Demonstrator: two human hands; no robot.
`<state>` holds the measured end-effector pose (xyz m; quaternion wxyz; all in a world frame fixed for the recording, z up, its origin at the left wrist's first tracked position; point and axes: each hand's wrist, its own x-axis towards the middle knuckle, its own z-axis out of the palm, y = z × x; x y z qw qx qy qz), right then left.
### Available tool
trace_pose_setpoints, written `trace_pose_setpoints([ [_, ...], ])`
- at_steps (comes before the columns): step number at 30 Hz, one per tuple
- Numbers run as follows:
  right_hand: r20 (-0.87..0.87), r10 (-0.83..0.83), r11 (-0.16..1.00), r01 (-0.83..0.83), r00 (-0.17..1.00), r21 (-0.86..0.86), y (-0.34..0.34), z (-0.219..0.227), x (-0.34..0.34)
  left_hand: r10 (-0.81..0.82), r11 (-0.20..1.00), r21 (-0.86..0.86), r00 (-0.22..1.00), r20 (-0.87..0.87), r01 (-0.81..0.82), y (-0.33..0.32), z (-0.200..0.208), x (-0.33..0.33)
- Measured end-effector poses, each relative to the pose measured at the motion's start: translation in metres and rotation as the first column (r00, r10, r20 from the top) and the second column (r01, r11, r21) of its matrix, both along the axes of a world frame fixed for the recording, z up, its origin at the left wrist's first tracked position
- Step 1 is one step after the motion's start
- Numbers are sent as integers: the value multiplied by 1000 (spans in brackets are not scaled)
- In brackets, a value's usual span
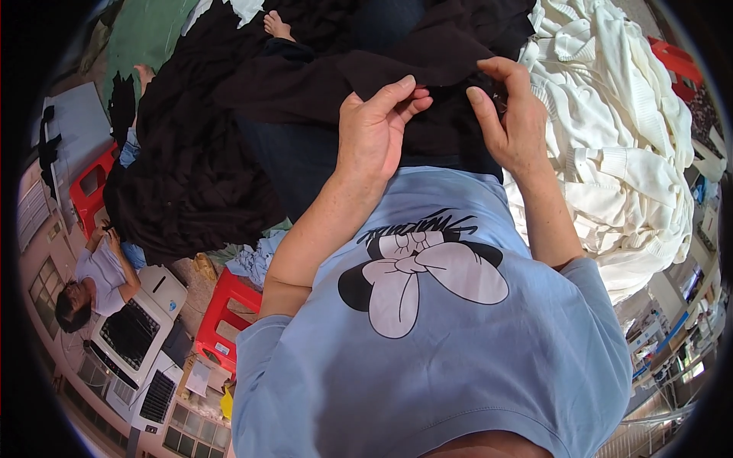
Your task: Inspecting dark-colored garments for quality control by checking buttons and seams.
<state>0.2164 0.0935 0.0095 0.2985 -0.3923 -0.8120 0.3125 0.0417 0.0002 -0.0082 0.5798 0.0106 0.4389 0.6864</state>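
Observation:
Dark brown-black cloth (416,62), which looks like a knit garment, lies across my lap. At its near edge my left hand (372,130) is closed, the thumb over the curled fingers, with the cloth edge at the fingertips. My right hand (518,114) is at the cloth's right end. Its index fingertip touches the cloth's edge, and the thumb is held apart from it. The other fingers of the right hand are mostly hidden, and a tiny pale speck beside them is too small to make out.
A large heap of black cloth (183,145) spreads to the left. White knit garments (611,153) are piled at the right. Red plastic stools (221,320) stand at the left, near a seated person (99,278) beside a white machine (134,336). Another person's bare foot (278,27) shows at the top.

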Motion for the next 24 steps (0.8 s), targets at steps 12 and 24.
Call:
trace_pose_setpoints([
  [12, 124, 141, 963, -165, 982, 213, -6, 5, -14, -6, 1000, 2, 1000, 0, 6, 2, 15, 7],
  [24, 105, 113, 948, -139, 988, 286, -5, 2, -14, -30, 1000, -1, 1000, -7, 30, 6, 14, 12],
])
